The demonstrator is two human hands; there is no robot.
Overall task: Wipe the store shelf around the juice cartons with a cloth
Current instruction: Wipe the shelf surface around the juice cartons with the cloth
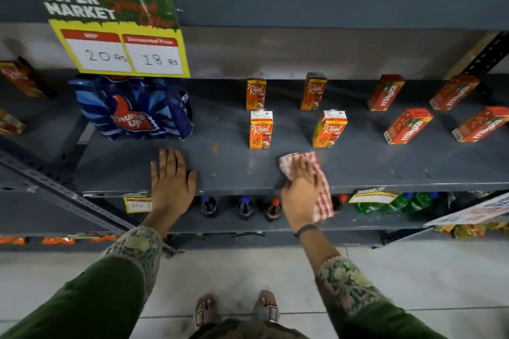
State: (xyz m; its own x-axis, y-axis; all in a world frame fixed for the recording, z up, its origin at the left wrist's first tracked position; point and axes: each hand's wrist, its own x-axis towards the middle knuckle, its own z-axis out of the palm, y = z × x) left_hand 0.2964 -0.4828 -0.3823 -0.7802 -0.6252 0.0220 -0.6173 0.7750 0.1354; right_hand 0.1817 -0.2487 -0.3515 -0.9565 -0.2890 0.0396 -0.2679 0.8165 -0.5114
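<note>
Grey metal shelf (358, 170) carries, from the left, a blue shrink-wrapped pack of cola bottles (132, 107), then the left hand (170, 176) lying flat with fingers spread on its front edge. Four upright orange juice cartons (260, 129) stand mid-shelf. Just in front, the right hand (298, 190) presses a red-and-white checked cloth (316, 181), fingers flat, its end hanging over the edge. Red cartons (407, 125) stand rightmost.

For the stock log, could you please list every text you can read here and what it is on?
"SUPER MARKET": offer sign on the upper shelf edge.
"20 Rs", "18 Rs": same sign; its red headings are blurred.
"Thums Up": blue bottle pack.
"Real": four orange cartons.
"maaza": four red cartons.
Lower price tags: too small to read.
</note>
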